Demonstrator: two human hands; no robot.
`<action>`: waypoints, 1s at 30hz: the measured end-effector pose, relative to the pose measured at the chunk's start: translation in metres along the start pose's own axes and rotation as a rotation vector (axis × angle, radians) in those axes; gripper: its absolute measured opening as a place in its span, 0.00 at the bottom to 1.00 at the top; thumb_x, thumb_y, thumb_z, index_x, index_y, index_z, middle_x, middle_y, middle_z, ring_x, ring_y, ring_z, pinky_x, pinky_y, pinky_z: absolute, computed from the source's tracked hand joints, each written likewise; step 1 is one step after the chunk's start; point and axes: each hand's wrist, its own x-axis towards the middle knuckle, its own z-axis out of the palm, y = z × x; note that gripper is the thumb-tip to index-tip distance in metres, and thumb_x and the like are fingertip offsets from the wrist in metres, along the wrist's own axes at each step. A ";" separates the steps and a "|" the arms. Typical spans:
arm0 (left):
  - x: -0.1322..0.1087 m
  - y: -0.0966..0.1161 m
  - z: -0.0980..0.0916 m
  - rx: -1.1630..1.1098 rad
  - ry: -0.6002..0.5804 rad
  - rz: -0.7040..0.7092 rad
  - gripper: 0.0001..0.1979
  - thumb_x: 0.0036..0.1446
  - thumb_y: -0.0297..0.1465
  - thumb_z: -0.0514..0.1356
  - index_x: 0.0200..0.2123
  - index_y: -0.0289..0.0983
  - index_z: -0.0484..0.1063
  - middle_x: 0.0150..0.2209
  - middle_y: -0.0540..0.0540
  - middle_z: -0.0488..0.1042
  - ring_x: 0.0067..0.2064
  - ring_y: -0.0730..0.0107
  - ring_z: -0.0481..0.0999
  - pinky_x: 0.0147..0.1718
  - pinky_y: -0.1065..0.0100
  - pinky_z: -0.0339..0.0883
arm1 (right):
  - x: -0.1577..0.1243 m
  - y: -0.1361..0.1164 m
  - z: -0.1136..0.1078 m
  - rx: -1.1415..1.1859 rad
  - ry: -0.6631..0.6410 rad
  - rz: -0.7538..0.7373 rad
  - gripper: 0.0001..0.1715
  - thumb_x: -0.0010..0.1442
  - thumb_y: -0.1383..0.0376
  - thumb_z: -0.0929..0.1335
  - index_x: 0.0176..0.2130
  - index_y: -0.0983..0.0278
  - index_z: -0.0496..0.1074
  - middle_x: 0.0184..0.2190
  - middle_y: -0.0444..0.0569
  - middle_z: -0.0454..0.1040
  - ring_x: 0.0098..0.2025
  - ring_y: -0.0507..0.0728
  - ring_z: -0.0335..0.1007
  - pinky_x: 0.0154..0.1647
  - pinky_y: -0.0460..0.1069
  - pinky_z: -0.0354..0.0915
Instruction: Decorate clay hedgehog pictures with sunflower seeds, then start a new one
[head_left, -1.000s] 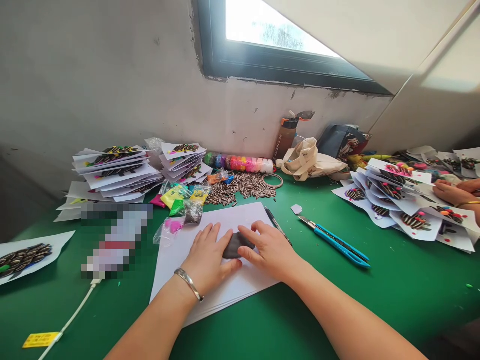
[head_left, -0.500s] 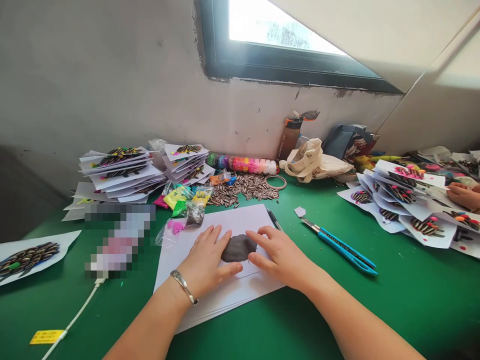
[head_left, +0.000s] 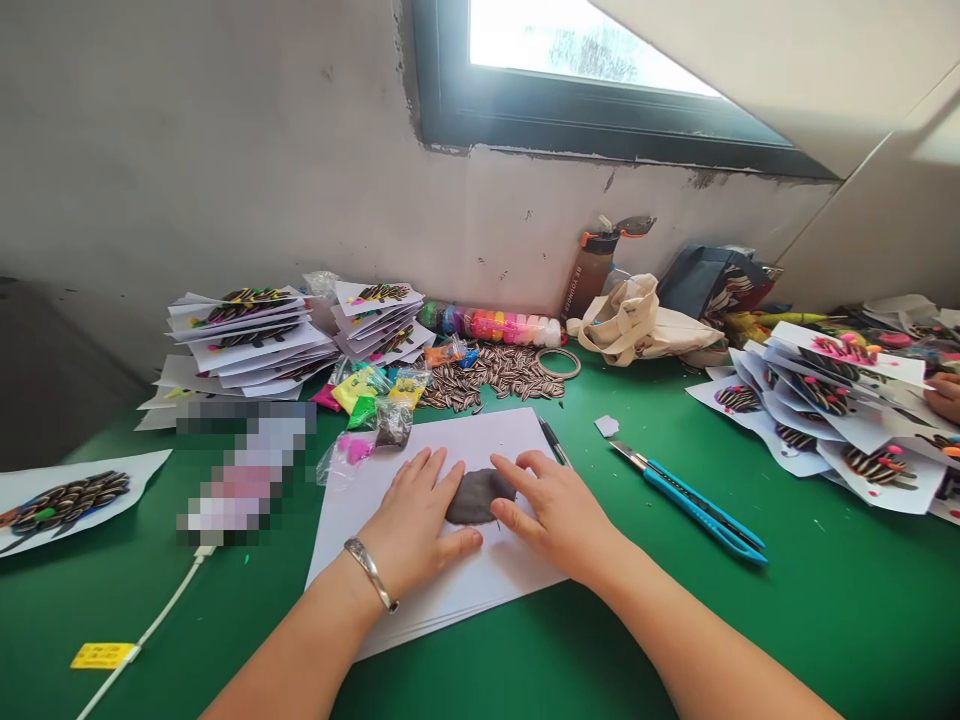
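1. The left hand (head_left: 411, 520) is lying flat and open on the white paper (head_left: 491, 575), fingers spread, gripping nothing; its fingertips are touching the left edge of the dark clay (head_left: 477, 496).
2. The right hand (head_left: 559, 515) is also lying open, its fingertips pressing on the right edge of the clay and closing on nothing.
3. The clay is sitting near the middle of the paper, between the two hands, as a low flattened lump.
4. Judgement: the step in hand appears to be pressing the clay flat. It is best done with even pressure from both sides, working from the middle outward, with the paper held from sliding on the green table (head_left: 825, 600).
5. A pen (head_left: 553, 441) is lying at the right edge of the paper, and a blue knife (head_left: 690, 500) is lying further right of it, well apart from the clay.
6. Small coloured bags (head_left: 371, 395) are lying just beyond the paper's far left corner.
7. A heap of seeds (head_left: 495, 372) is lying beyond the paper's far edge.
8. Stacks of finished cards (head_left: 255, 335) are standing far left of the paper, near the wall.
9. Another person's hand (head_left: 946, 395) is showing far right of the paper, among more cards.
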 end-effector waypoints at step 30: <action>-0.002 -0.004 -0.007 -0.098 -0.015 0.022 0.42 0.48 0.52 0.56 0.61 0.34 0.54 0.65 0.36 0.46 0.65 0.46 0.41 0.60 0.50 0.42 | -0.014 0.000 -0.003 -0.127 -0.036 -0.045 0.33 0.61 0.49 0.57 0.61 0.59 0.55 0.61 0.53 0.56 0.59 0.65 0.50 0.54 0.62 0.52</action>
